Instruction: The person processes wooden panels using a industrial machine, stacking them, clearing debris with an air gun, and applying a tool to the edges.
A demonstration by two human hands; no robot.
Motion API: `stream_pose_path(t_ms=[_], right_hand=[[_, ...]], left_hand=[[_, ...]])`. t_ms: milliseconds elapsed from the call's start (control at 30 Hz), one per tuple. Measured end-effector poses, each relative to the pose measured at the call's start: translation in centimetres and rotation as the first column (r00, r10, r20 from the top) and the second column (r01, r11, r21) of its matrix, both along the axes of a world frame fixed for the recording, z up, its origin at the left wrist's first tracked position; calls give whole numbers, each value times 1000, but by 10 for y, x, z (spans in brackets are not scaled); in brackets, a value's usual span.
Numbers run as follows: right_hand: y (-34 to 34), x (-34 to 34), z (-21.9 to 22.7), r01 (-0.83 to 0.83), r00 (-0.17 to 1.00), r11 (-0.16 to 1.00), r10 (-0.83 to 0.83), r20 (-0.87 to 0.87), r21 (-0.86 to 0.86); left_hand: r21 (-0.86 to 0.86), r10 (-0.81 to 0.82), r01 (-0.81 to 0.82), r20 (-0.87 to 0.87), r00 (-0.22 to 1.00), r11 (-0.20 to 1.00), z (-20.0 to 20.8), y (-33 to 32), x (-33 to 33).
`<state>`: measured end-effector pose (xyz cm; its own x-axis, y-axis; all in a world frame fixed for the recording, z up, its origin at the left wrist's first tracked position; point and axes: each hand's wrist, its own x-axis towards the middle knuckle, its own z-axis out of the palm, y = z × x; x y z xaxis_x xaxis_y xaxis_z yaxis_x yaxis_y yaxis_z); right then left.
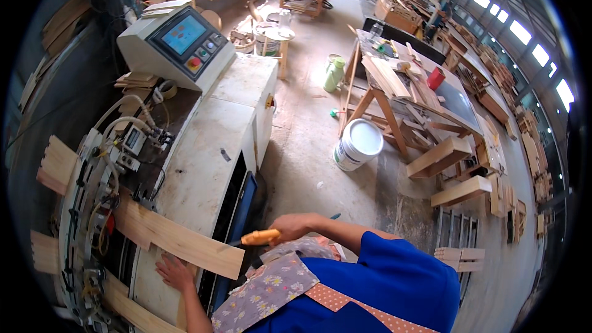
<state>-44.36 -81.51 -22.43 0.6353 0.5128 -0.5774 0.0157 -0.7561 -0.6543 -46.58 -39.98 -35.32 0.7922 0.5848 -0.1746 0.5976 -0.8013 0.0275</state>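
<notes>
My left hand [176, 273] lies with its fingers spread on the pale machine bed [148, 282], beside the near edge of a long wooden board [179, 232]. The board reaches from under the machine's clamping parts out past the bed's front edge. My right hand [296, 227] is closed around an orange tool [259, 237] that looks like an air blow gun. Its thin tip points left, close to the board's free end. A second board [139, 307] runs out of the machine nearer to me.
A control panel [185, 36] with a screen and buttons tops the machine's far end. Hoses [126, 102] and a metal frame line its left side. Beyond the aisle stand a white bucket [362, 137], a green jug [334, 74] and a wooden workbench [425, 80] with boards.
</notes>
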Motion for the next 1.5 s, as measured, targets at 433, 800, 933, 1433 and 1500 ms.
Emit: stream_pose_path(t_ms=[433, 800, 933, 1433, 1500], right_hand=[[-31, 40, 5, 439, 898, 883, -438, -47, 165], [-14, 152, 47, 553, 830, 772, -542, -132, 313], [2, 231, 62, 491, 816, 749, -575, 68, 445], [228, 449, 64, 201, 541, 863, -492, 682, 464], [240, 445, 40, 219, 547, 927, -375, 749, 305]], left_hand=[[52, -7, 8, -16, 1000, 999, 0, -3, -8], [-6, -42, 43, 67, 997, 999, 4, -2, -17], [-19, -28, 30, 133, 991, 999, -4, 1, -20], [-111, 34, -10, 214, 976, 994, 16, -13, -27], [-135, 68, -45, 173, 983, 990, 16, -13, -29]])
